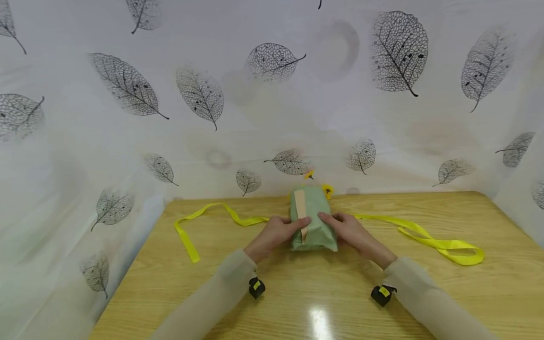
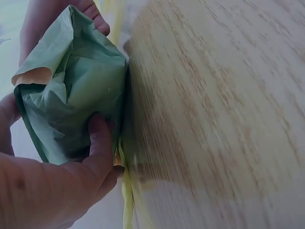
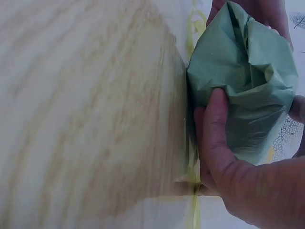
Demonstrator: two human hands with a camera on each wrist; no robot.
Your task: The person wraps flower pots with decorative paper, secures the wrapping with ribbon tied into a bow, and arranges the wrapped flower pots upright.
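Observation:
A small parcel wrapped in green paper [image 1: 316, 231], with a beige strip [image 1: 300, 208] along its left part, is at the back middle of the table. My left hand [image 1: 278, 233] grips its left side, thumb lying over the top face. From the other side my right hand [image 1: 350, 231] holds it in the same manner, the two thumb tips close together. In both wrist views the folded, creased near end of the parcel [image 2: 90, 90] [image 3: 248, 95] shows, with fingers against its sides. A yellow ribbon [image 1: 418, 231] runs out from behind the parcel on both sides.
Yellow flowers [image 1: 327, 190] peek out behind the parcel's far end. The ribbon's left tail [image 1: 187, 238] bends toward the front, and its right tail forms a loop. A leaf-printed white cloth [image 1: 289, 113] hangs right behind the wooden table [image 1: 314, 293].

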